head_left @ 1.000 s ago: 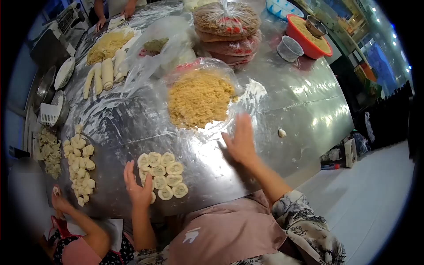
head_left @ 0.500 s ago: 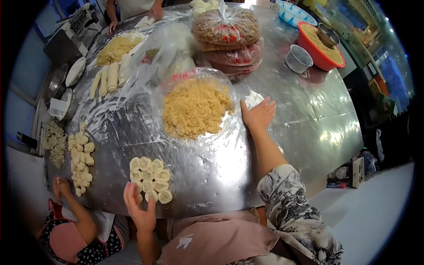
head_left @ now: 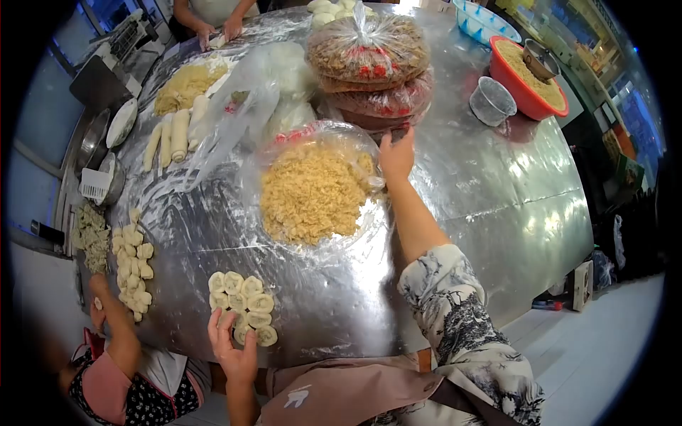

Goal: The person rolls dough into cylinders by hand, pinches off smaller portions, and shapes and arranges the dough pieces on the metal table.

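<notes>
My left hand (head_left: 236, 355) is at the table's near edge, its fingers apart and bent over the lower left of a cluster of small round filled dough pieces (head_left: 260, 303). Nothing shows in its grip. My right hand (head_left: 396, 155) reaches forward to the lower edge of stacked plastic bags of brown filling (head_left: 376, 103). Thumb and a finger are spread against the bottom bag; the other fingers are partly hidden. Left of that forearm, a heap of yellow crumbly filling (head_left: 309, 195) lies on an opened plastic bag (head_left: 295, 135).
Rolled dough logs (head_left: 180, 135) and a yellow mound (head_left: 188, 86) lie farther left. Torn dough lumps (head_left: 131, 266) sit near a co-worker's arm (head_left: 122, 323). Another person's hands (head_left: 219, 34) work at the far edge. A red basin (head_left: 524, 78) and clear tub (head_left: 491, 101) stand right.
My right hand has moved from the flour patch forward and left to the bag stack. My left hand stays by the dough pieces. The near co-worker's arm now reaches toward the greenish filling.
</notes>
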{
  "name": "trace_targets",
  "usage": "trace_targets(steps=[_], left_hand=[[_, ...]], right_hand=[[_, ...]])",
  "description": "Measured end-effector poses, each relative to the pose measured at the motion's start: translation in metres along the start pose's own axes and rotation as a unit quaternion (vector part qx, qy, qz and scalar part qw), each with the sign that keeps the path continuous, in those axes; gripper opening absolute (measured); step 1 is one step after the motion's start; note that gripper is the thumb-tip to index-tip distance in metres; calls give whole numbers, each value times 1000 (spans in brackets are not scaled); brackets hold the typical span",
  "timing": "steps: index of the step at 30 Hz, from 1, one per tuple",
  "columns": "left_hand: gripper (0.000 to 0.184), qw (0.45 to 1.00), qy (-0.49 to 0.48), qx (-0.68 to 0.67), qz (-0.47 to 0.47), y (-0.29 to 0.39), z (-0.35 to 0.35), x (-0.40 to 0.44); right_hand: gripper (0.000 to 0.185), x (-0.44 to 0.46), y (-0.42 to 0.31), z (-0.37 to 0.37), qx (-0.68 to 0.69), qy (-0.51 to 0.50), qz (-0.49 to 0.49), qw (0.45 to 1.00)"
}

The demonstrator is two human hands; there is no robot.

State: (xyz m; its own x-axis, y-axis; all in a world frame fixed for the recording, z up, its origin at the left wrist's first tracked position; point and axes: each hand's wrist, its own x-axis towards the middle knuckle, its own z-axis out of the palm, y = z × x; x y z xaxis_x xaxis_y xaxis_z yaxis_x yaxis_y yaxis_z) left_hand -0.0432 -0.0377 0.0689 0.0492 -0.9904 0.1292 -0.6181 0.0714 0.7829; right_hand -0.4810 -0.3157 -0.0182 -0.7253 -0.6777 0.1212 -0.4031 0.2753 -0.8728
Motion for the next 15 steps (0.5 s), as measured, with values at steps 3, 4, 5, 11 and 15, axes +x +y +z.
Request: trace_targets(steps=[3,4,5,11,15], left_hand=[[44,1000,8,15,7,6,4,1],[44,1000,12,22,6,7,5,0],[43,999,18,31,19,7,5,-3],[39,998,43,-1,47,7,8,-22],[37,997,16,9,79,16,7,-21]], right_hand=[[70,12,8,-6,248,83,100,960],[66,5,6,-21,233,67,107,964],[62,-1,14,-30,223,64,100,968],[37,-104,21,-77,143,30,0,989],[23,-153,24,-60,50,-38,-169,984]])
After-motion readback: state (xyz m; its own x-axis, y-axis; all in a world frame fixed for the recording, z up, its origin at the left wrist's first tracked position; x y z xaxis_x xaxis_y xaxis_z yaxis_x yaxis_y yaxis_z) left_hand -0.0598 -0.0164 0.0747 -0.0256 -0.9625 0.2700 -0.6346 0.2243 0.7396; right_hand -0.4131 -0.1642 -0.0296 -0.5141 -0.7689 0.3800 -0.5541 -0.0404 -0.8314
